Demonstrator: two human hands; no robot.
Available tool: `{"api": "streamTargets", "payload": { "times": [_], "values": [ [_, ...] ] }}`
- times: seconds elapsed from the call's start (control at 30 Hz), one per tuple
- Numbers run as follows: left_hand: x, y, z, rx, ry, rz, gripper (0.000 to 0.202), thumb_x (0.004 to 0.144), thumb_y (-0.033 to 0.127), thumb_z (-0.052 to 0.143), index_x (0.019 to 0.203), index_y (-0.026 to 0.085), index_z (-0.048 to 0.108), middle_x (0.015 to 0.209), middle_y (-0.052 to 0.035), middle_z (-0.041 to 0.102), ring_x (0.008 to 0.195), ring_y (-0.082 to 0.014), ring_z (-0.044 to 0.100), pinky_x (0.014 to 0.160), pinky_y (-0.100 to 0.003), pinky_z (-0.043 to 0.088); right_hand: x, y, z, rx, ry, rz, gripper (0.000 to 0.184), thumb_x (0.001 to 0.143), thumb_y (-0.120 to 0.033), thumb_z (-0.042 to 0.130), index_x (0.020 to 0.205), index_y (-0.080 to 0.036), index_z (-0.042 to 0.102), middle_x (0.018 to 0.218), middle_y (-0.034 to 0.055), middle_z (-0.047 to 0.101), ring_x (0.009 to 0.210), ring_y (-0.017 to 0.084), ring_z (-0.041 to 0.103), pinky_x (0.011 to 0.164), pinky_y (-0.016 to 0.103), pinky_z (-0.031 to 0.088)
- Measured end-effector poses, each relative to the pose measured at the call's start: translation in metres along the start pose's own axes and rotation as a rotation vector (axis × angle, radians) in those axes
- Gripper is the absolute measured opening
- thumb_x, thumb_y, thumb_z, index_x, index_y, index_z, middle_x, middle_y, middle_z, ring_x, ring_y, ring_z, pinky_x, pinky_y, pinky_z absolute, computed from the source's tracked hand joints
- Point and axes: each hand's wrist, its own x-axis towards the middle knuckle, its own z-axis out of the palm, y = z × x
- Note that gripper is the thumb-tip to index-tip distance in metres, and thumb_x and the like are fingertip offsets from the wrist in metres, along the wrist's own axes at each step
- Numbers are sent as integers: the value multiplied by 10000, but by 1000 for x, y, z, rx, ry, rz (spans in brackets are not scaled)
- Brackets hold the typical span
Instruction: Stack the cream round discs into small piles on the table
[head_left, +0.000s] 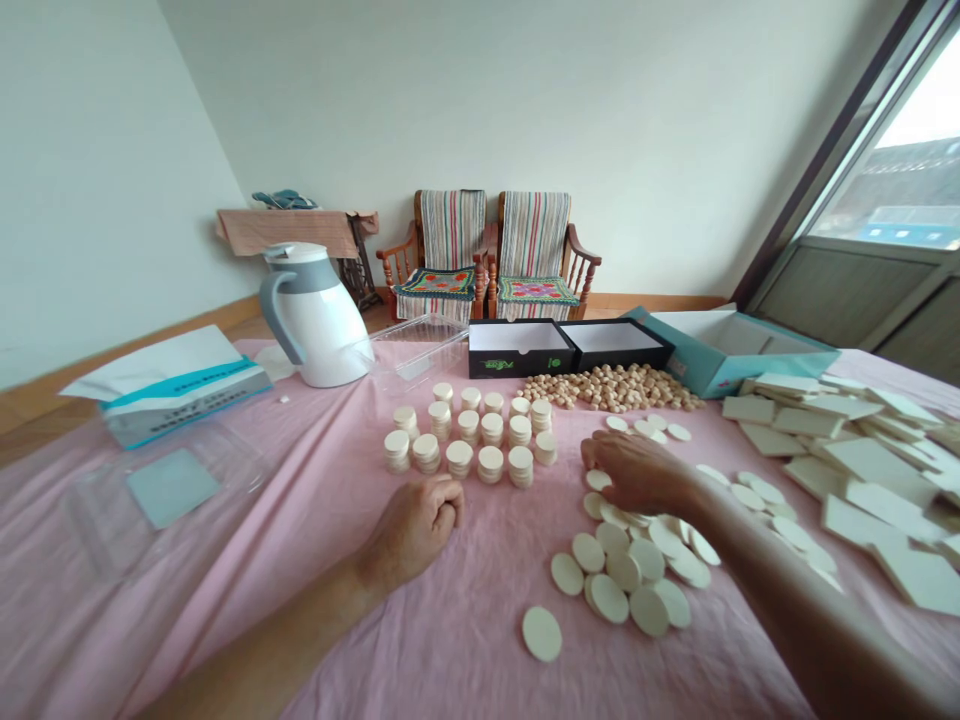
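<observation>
Several short stacks of round pale wooden discs [491, 462] stand in rough rows at the middle of the table. Just in front of them my left hand [418, 520] rests on the cloth in a loose fist, with nothing showing in it. To the right of the stacks, my right hand [637, 472] reaches palm down over a loose spread of wooden discs [622, 570]. Its fingers are curled together, and whatever is under the fingertips is hidden. One single disc [542, 634] lies apart, nearest to me.
A pink cloth [315, 560] covers the table. Behind the stacks are small wooden beads [615, 388], black boxes [521, 362] and a light blue box [739, 355]. Square wooden tiles [877, 470] are heaped right. A white jug [322, 325], tissue pack [180, 385] and clear plastic tray [161, 490] stand left.
</observation>
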Motion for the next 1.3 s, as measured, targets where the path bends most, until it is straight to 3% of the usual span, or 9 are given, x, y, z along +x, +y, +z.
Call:
{"api": "streamTargets", "payload": {
  "times": [0.2, 0.37, 0.6, 0.7, 0.8, 0.9, 1.07, 1.2, 1.3],
  "values": [
    [1, -1, 0, 3, 5, 0, 212, 685, 34, 358, 582, 165, 489, 613, 13, 551, 604, -109, 503, 597, -224, 326, 5, -6, 6, 44, 72, -33, 172, 682, -146, 522, 848, -138, 567, 885, 114, 597, 820, 221, 546, 695, 308, 368],
    [1, 0, 0, 0, 5, 7, 219, 687, 34, 352, 586, 167, 493, 618, 11, 553, 606, -112, 503, 602, -228, 334, 10, -8, 10, 164, 208, -93, 255, 663, -137, 524, 916, -159, 547, 924, 90, 572, 847, 199, 527, 714, 289, 361],
    [-1, 1, 0, 13, 4, 0, 212, 688, 33, 356, 585, 167, 483, 623, 8, 553, 611, -116, 501, 603, -230, 335, 13, -4, 14, 233, 190, 0, 93, 688, -170, 526, 780, -173, 527, 788, 56, 564, 712, 163, 506, 626, 264, 337],
    [-1, 1, 0, 13, 3, 0, 216, 694, 31, 356, 585, 166, 484, 620, 8, 552, 612, -115, 501, 606, -229, 336, 18, -5, 10, 333, 322, 17, 151, 661, -129, 518, 804, -176, 531, 791, 40, 552, 695, 144, 495, 614, 248, 347],
    [-1, 1, -1, 14, -4, 4, 217, 696, 30, 356, 587, 165, 487, 623, 7, 553, 616, -116, 502, 604, -227, 334, 23, -12, 7, 433, 506, -61, 237, 657, -92, 499, 874, -181, 532, 853, 40, 551, 759, 144, 501, 657, 248, 375],
    [0, 1, -1, 16, -6, 9, 215, 696, 31, 359, 591, 165, 490, 631, 6, 555, 624, -117, 504, 608, -227, 335, 27, -21, 8, 462, 584, -109, 265, 661, -72, 493, 896, -186, 537, 872, 38, 552, 789, 147, 503, 681, 256, 387],
    [-1, 1, -1, 14, 1, 10, 216, 697, 29, 357, 585, 166, 482, 630, 4, 554, 623, -119, 503, 607, -230, 338, 33, -25, 14, 471, 590, -125, 266, 686, -68, 482, 917, -184, 545, 891, 45, 559, 801, 148, 515, 700, 264, 401],
    [-1, 1, -1, 3, -6, 12, 222, 690, 20, 351, 586, 167, 482, 627, 7, 555, 618, -117, 504, 608, -229, 339, 32, -19, 10, 466, 564, -45, 232, 690, -108, 506, 904, -182, 556, 870, 40, 584, 762, 141, 536, 666, 257, 403],
    [-1, 1, -1, 9, -7, 5, 223, 688, 21, 355, 586, 167, 490, 626, 7, 555, 617, -117, 505, 605, -227, 339, 23, -14, 2, 409, 377, -8, 79, 706, -161, 525, 768, -182, 569, 747, 24, 603, 676, 135, 535, 596, 245, 375]
  ]
}}
